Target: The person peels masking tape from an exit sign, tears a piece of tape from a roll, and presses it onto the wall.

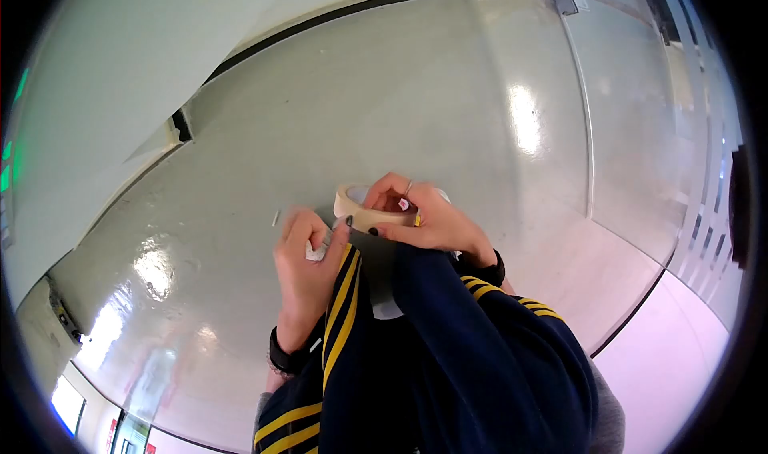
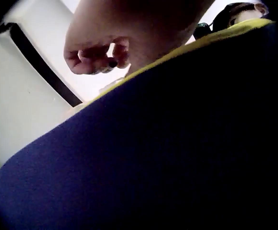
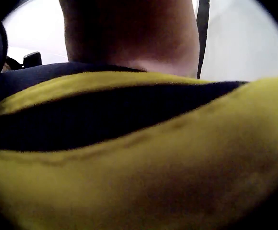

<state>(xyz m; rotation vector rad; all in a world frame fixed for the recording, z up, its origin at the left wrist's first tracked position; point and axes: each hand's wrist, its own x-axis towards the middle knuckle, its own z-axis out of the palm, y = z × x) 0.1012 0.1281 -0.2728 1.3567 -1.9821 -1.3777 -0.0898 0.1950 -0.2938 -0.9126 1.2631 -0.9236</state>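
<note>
In the head view my right hand (image 1: 436, 222) grips a beige roll of tape (image 1: 346, 206), fingers reaching over its top and thumb across the near side. A small pink-and-white piece (image 1: 403, 204) shows among those fingers. Left of the roll, my left hand (image 1: 302, 250) is curled round a crumpled white piece (image 1: 318, 251), its kind unclear, with the thumb tip right by the roll. The left wrist view shows that left hand (image 2: 98, 50) with bent fingers, partly hidden by the dark sleeve (image 2: 144, 143). Sleeve cloth (image 3: 139, 172) fills most of the right wrist view, hiding the right fingers.
Below the hands lies a shiny grey floor (image 1: 384, 102) with a small white scrap (image 1: 276, 217) left of the left hand. A pale panel (image 1: 136, 70) rises at the upper left, and a glass partition (image 1: 632, 118) stands at the right.
</note>
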